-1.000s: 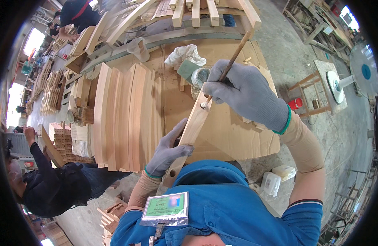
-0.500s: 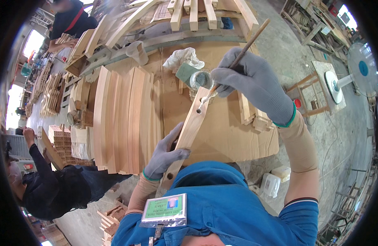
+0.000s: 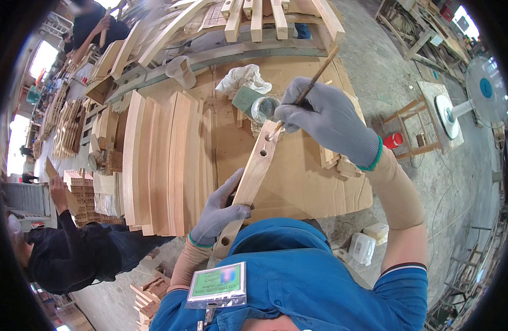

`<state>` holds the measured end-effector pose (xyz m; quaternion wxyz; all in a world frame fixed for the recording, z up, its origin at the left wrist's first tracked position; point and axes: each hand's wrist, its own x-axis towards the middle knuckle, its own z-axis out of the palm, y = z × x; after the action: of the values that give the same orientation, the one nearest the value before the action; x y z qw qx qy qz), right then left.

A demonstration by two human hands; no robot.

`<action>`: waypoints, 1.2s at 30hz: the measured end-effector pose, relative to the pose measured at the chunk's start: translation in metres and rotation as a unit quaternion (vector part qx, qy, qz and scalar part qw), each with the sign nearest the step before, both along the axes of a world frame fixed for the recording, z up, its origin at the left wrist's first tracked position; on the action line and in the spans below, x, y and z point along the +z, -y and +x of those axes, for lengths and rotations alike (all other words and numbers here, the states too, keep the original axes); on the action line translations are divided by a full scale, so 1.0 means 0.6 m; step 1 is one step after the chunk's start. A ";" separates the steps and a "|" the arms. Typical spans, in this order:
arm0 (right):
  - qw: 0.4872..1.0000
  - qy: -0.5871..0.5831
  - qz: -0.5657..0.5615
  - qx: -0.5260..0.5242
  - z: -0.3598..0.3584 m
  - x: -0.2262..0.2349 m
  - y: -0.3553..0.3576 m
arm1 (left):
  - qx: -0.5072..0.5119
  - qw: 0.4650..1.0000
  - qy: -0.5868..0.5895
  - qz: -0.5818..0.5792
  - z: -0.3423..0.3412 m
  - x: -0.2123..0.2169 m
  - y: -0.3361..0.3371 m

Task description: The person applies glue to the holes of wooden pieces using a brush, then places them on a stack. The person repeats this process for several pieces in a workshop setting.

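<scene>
cluttered with lumber, a woodworking shop spreads around a desk [image 3: 320, 182] covered in brown cardboard. curved wooden slats [image 3: 165, 160] stand side by side on edge across the desk's left half, with more timber stacked beyond. at lower left, another person in dark clothing [image 3: 66, 254] bends over stacked wood pieces. a narrow wooden slat [image 3: 254, 176] with drilled holes slants from the worker's chest up toward the desk's middle. the left hand [image 3: 218, 212], in a grey glove, is wrapped around the slat's lower part. the right hand [image 3: 331, 118], also gloved, pinches a thin brush [image 3: 306, 91] whose tip meets the slat's upper end beside a hole. just beyond sits a small open can [image 3: 264, 107], possibly holding glue, next to a crumpled white rag [image 3: 243, 80].
</scene>
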<state>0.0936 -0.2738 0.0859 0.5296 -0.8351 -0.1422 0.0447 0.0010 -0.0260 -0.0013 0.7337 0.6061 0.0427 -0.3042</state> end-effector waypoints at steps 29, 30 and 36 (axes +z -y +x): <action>0.922 0.333 0.097 -0.172 -0.057 -0.104 -0.026 | 0.067 0.995 0.069 -0.021 0.053 0.008 0.040; 0.907 0.375 0.058 -0.182 -0.057 -0.111 -0.036 | 0.070 0.994 0.075 -0.023 0.055 0.008 0.043; 0.916 0.376 0.004 -0.143 -0.065 -0.131 -0.064 | 0.074 0.994 0.080 0.020 0.058 0.008 0.044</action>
<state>0.0547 -0.2354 0.0075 0.4410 -0.7996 -0.2103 -0.3491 0.0361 -0.0526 0.0034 0.7429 0.6382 0.0348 -0.1989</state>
